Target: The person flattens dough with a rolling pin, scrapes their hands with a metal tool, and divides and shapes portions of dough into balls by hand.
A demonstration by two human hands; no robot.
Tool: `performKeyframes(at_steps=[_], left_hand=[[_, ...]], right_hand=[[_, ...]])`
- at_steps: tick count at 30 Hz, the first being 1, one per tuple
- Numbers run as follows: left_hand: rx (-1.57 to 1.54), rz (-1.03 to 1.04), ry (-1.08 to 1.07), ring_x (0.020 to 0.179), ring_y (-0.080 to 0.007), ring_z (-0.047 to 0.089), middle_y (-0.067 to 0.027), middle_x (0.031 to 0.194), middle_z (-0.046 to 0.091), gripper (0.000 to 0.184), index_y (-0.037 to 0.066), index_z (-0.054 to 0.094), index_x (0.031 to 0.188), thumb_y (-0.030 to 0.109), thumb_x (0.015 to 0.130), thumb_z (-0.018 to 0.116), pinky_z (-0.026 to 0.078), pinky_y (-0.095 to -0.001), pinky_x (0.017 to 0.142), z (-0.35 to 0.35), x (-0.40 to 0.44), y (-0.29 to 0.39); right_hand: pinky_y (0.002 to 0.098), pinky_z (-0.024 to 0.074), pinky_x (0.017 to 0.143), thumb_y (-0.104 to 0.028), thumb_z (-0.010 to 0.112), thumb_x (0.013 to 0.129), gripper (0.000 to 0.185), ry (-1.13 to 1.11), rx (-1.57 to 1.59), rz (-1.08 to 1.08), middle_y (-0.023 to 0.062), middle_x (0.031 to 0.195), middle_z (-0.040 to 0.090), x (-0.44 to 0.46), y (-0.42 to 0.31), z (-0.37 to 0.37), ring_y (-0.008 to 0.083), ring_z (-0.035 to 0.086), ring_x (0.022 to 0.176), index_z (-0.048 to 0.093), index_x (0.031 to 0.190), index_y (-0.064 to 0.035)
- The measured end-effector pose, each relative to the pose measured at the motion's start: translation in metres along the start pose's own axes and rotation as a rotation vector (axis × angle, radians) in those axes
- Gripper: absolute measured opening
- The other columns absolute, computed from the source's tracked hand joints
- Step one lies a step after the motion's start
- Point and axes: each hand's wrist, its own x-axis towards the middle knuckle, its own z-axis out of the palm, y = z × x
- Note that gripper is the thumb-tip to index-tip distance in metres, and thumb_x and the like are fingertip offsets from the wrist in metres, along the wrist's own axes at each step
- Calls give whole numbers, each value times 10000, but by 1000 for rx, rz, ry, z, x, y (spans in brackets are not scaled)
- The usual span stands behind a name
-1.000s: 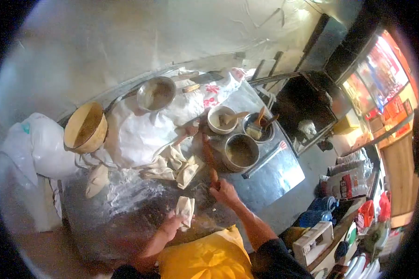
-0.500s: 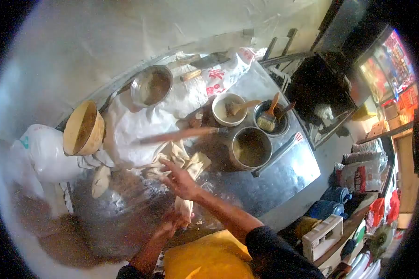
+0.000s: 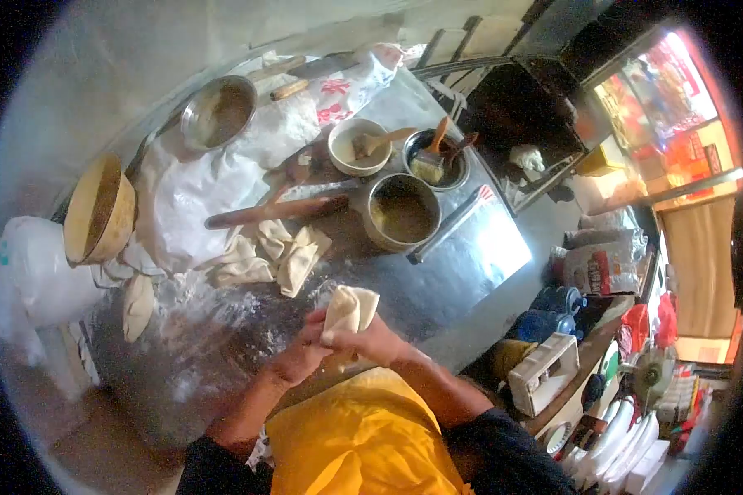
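Head view: the right hand point(image 3: 375, 341) has come across from the rolling pin point(image 3: 276, 212) to join the left hand point(image 3: 301, 355) at the folded dough point(image 3: 352, 308); handling is now two-handed. Both hands' grip pinches the folded dough, which sits between them over the surface point(image 3: 396, 293), apart from the loose dough pieces point(image 3: 300, 257).

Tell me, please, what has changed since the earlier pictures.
The right hand let go of the long brown wooden rolling pin, which now lies farther left, beyond the folded pale dough pieces. It then joined the left hand around the folded cream dough piece that hand already held. Those pieces and the round metal pot stayed put.
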Motion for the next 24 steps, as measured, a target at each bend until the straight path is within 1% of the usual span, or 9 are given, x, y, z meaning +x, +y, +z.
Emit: performKeyframes(at_steps=[4,8,10,14,16,17,20,22,24], left_hand=[[275,26,-114,1123,-150,565,-23,1239,598,291,38,655,1198,-6,925,565,437,-318,1029,7,-11,-3],[716,-166,-189,951,-124,612,-41,999,679,207,59,643,1146,141,988,537,505,-305,856,0,-28,-8],[715,11,-392,961,-151,639,-63,1028,688,255,58,630,1188,220,1012,542,517,-315,857,10,-45,0],[85,126,121,1056,-226,659,-127,1205,673,428,34,516,1335,201,959,634,524,-370,916,17,-39,19],[-69,232,397,1036,-182,636,-97,1182,656,298,56,546,1241,134,962,617,531,-308,862,19,-28,18],[-142,280,248,1119,-222,628,-138,1245,650,370,59,496,1217,118,906,686,504,-383,965,19,-24,20],[254,388,324,1120,-218,617,-141,1266,634,298,67,487,1125,132,916,689,496,-378,974,31,-15,0],[458,661,230,1117,-205,592,-125,1239,623,309,59,477,1117,181,931,690,465,-359,996,50,-11,2],[519,575,274,1126,-192,575,-113,1229,602,277,60,475,1109,156,930,665,451,-346,1002,59,-16,4]], right_hand=[[320,524,722,-189,686,921,282,61,-548,-339,82,970,682,-15,19,-5,145,646,882,608,1152,-46],[467,528,713,-252,691,867,320,325,-1015,-256,182,940,692,-12,44,-11,377,681,857,617,1103,-50],[492,532,807,-335,730,830,434,331,-1252,92,212,1054,682,0,50,-37,423,657,960,625,1163,-77],[486,509,844,-378,705,895,487,467,-1267,-261,230,1136,643,-8,47,-29,425,627,1014,610,1211,-20],[426,527,810,-371,597,994,453,506,-912,-323,194,1081,660,-16,37,-19,359,657,965,588,1277,-18],[371,529,836,-327,504,1050,366,379,-567,-176,125,1009,672,-26,34,-11,242,655,915,618,1261,-51],[308,503,748,-334,472,1062,362,435,-147,-125,18,897,631,-28,56,7,151,590,828,652,1179,-43],[313,494,726,-319,482,1053,336,587,-232,-219,48,886,650,-34,53,11,159,585,814,671,1104,-45],[358,491,712,-229,578,994,224,661,-448,-377,117,878,651,-46,33,20,225,591,761,664,989,-22]])
